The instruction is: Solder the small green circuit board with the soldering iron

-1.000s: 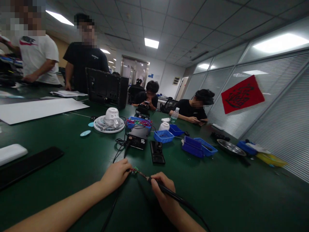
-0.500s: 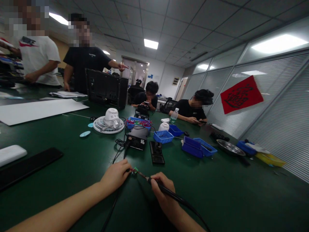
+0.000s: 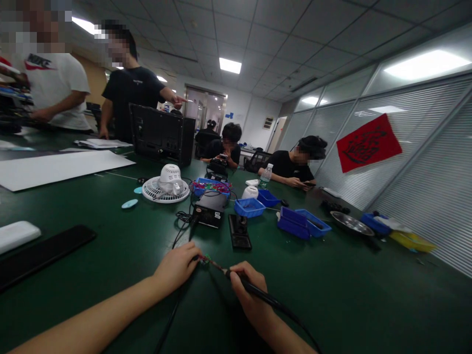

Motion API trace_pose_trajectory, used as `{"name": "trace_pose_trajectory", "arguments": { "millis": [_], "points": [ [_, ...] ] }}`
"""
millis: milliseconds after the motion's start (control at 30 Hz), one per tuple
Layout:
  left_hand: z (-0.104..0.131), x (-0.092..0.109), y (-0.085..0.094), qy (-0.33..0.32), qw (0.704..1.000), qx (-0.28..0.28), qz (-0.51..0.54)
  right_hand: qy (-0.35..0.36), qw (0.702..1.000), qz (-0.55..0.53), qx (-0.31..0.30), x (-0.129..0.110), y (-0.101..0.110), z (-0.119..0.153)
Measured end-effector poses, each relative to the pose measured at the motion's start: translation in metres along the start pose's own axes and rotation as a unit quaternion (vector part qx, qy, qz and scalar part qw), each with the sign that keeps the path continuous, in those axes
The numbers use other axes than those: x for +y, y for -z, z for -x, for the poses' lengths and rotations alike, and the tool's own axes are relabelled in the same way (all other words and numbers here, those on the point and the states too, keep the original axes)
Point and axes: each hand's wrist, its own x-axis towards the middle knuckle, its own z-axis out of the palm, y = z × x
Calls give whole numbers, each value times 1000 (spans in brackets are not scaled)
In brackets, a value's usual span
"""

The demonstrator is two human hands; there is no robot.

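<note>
At the near edge of a green tabletop (image 3: 332, 295), we pinch a small green circuit board (image 3: 205, 259) in the closed fingers (image 3: 191, 256) of our left hand (image 3: 177, 268), holding it just above the felt. Our right hand (image 3: 249, 292) is wrapped shut, pen-style, around a black soldering iron (image 3: 258, 294), its thin tip touching the board's right edge while its cable trails off toward the lower right. Just beyond the board sit a black soldering station (image 3: 210, 210) with cables curling from its front and, beside it, a black iron stand (image 3: 239, 231). Farther out lie several blue parts trays (image 3: 300, 223), one near the station filled with coloured wires, and a white desk fan (image 3: 166, 184) lying face down. To the left rest a black slab (image 3: 40, 253) and a large white sheet (image 3: 59, 167). Across the room, two seated people lean over phones, and two others stand at the far left, one pointing with an outstretched hand (image 3: 179, 101).
</note>
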Motion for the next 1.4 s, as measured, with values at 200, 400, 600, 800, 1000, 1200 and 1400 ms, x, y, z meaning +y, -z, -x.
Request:
{"name": "trace_pose_trajectory", "arguments": {
  "millis": [200,400,600,800,1000,1200,1400],
  "points": [
    [0,0,1,-8,1000,-2,4,-7,1000,-8,1,-2,1,2],
    [-1,1,2,-6,1000,-4,3,-9,1000,-3,-2,0,0,3],
    [0,-3,-2,-11,1000,2,9,-10,1000,-1,4,0,-1,2],
    [0,-2,-1,-14,1000,-2,19,-3,1000,7,3,-1,-1,2],
    [0,1,2,-3,1000,-9,17,-4,1000,4,-4,1,1,3],
    [0,0,2,-1,1000,-9,18,-3,1000,0,3,-3,1,1],
    [0,2,4,-8,1000,-17,22,32,999,-3,44,-4,5,5]
  ]
}}
